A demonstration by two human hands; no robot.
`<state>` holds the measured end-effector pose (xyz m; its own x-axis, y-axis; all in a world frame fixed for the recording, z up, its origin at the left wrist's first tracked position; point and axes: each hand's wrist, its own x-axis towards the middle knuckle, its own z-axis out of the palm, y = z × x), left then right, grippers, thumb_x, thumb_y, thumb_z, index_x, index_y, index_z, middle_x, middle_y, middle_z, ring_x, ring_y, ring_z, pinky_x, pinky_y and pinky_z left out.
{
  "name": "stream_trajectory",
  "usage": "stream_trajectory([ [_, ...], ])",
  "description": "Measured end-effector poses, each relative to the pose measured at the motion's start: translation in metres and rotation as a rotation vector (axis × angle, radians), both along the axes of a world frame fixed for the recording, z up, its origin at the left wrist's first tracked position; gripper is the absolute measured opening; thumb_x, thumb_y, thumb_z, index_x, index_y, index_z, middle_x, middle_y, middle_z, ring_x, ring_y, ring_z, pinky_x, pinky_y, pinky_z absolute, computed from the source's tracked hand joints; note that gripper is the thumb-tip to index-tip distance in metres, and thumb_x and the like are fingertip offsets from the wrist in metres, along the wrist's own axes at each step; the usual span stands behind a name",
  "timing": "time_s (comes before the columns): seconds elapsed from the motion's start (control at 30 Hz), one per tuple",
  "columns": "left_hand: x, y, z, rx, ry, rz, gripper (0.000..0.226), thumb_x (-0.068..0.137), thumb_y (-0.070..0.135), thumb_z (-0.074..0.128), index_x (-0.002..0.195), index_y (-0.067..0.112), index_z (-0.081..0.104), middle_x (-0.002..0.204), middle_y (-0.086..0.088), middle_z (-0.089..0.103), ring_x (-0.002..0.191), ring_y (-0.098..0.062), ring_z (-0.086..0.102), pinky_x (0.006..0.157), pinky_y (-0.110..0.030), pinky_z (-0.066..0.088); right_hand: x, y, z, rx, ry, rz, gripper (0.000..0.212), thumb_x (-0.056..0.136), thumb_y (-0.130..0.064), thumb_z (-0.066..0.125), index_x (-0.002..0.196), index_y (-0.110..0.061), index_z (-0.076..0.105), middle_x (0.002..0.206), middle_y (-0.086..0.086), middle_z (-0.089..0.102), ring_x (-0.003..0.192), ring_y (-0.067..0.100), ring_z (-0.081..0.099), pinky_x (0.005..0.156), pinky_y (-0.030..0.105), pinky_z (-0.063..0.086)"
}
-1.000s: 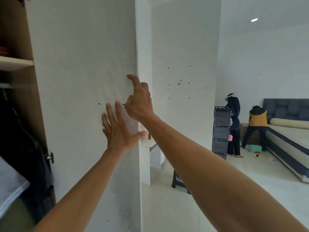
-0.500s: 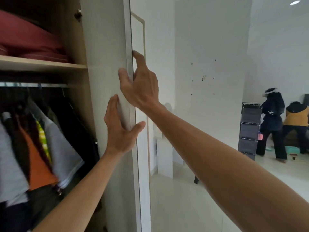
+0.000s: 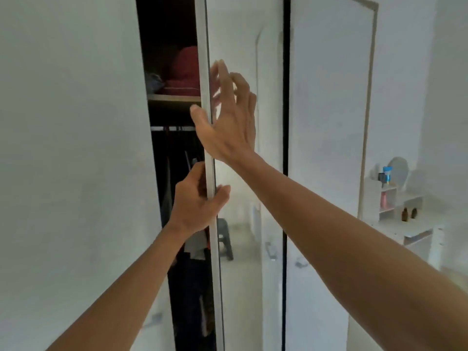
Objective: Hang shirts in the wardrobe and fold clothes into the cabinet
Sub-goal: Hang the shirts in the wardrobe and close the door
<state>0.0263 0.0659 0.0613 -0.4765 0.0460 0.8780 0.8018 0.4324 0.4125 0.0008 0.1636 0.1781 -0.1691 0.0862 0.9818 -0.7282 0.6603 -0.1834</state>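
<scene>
Two bare hands meet at the edge of one wardrobe door (image 3: 210, 138), which runs as a narrow pale strip from the top centre of the frame down to the bottom centre. The left hand (image 3: 196, 202), a little below the middle of the frame, is wrapped around that edge: its fingers go behind the door into the dark gap and its thumb lies across the front face, so it is clamped on the door. The right hand (image 3: 228, 122), just above it, has its fingers spread and lifted along the door's glossy front, with the thumb (image 3: 200, 115) hooked over the edge; whether the palm presses the surface I cannot tell.

To the left of the door edge is the open slot of the wardrobe (image 3: 174, 173). In its upper part one wooden shelf (image 3: 173, 98) carries a stack of red folded cloth (image 3: 186, 72). Below the shelf one hanging rail (image 3: 172, 128) crosses the gap, and dark clothes (image 3: 192, 287) hang under it, too shadowed to count. A second pale door panel (image 3: 76, 173) fills the left of the frame.

At the right edge, a small white shelf unit (image 3: 402, 206) holds two brown bottles (image 3: 408, 214), one pink item and one blue-topped bottle.
</scene>
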Motion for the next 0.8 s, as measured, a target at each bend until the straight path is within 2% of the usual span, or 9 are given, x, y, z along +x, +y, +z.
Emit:
stream_trajectory([
  [0.13,-0.005,-0.047,0.002,0.035,-0.046,0.213,0.049,0.080,0.020,0.083,0.122,0.019,0.058,0.085,0.013,0.071,0.076,-0.005,0.070,0.070,-0.014,0.055,-0.028,-0.043,-0.007,0.131,-0.065,-0.009,0.085,0.090,-0.055,0.049,0.160,-0.024,0.012,0.161,0.008,0.019,0.142,0.029,0.026,0.103,0.051,0.046],
  [0.2,-0.013,-0.065,0.003,0.015,-0.068,0.336,0.061,0.079,0.026,0.083,0.132,0.015,0.054,0.090,0.019,0.068,0.077,0.003,0.067,0.071,-0.009,0.051,-0.043,-0.060,-0.011,0.203,-0.089,0.026,0.078,0.095,-0.055,0.043,0.160,-0.028,0.010,0.166,0.009,0.011,0.150,0.031,0.015,0.112,0.056,0.036],
  [0.23,-0.019,-0.073,0.003,-0.007,-0.063,0.414,0.069,0.080,0.030,0.083,0.139,0.015,0.049,0.097,0.016,0.068,0.080,0.002,0.065,0.075,-0.010,0.050,-0.050,-0.066,-0.013,0.245,-0.099,0.030,0.074,0.097,-0.054,0.039,0.160,-0.030,0.008,0.167,0.008,0.006,0.153,0.031,0.009,0.116,0.057,0.030],
  [0.3,-0.031,-0.089,0.004,-0.090,-0.006,0.585,0.087,0.082,0.037,0.079,0.153,0.021,0.031,0.130,0.004,0.060,0.107,-0.004,0.056,0.088,-0.023,0.048,-0.066,-0.075,-0.015,0.326,-0.139,0.033,0.068,0.100,-0.052,0.032,0.159,-0.034,0.003,0.168,0.003,-0.004,0.154,0.027,-0.003,0.118,0.059,0.023],
  [0.33,-0.037,-0.097,0.004,-0.163,0.034,0.676,0.093,0.084,0.041,0.076,0.157,0.021,0.022,0.148,0.000,0.047,0.124,-0.011,0.049,0.097,-0.031,0.046,-0.073,-0.077,-0.017,0.362,-0.167,0.026,0.067,0.100,-0.051,0.030,0.159,-0.036,0.001,0.168,0.000,-0.008,0.154,0.026,-0.006,0.118,0.060,0.021],
  [0.4,-0.050,-0.110,0.006,-0.343,0.062,0.848,0.097,0.086,0.048,0.069,0.160,0.023,0.011,0.165,-0.006,0.018,0.148,-0.026,0.025,0.112,-0.050,0.037,-0.087,-0.078,-0.019,0.415,-0.204,0.001,0.066,0.101,-0.050,0.029,0.157,-0.038,-0.003,0.167,-0.003,-0.013,0.154,0.025,-0.011,0.118,0.062,0.018],
  [0.47,-0.059,-0.118,0.008,-0.472,-0.044,0.961,0.100,0.087,0.055,0.065,0.160,0.030,0.000,0.168,-0.004,-0.007,0.154,-0.030,0.000,0.118,-0.061,0.022,-0.104,-0.077,-0.021,0.462,-0.238,-0.012,0.066,0.102,-0.051,0.026,0.157,-0.038,-0.007,0.166,-0.004,-0.019,0.153,0.025,-0.018,0.119,0.063,0.014],
  [0.57,-0.069,-0.127,0.009,-0.560,-0.186,1.033,0.099,0.090,0.061,0.056,0.156,0.036,-0.014,0.162,0.000,-0.030,0.150,-0.031,-0.023,0.117,-0.065,0.008,-0.125,-0.081,-0.023,0.522,-0.301,0.005,0.066,0.103,-0.053,0.026,0.157,-0.038,-0.009,0.164,-0.006,-0.025,0.150,0.023,-0.025,0.120,0.063,0.011],
  [0.8,-0.088,-0.125,0.010,-0.582,-0.315,1.090,0.112,0.090,0.058,0.060,0.149,0.035,-0.032,0.153,0.003,-0.046,0.142,-0.033,-0.039,0.115,-0.067,-0.001,-0.144,-0.082,-0.021,0.586,-0.363,0.062,0.067,0.104,-0.050,0.031,0.157,-0.039,-0.009,0.162,-0.007,-0.030,0.148,0.022,-0.031,0.119,0.066,0.010],
])
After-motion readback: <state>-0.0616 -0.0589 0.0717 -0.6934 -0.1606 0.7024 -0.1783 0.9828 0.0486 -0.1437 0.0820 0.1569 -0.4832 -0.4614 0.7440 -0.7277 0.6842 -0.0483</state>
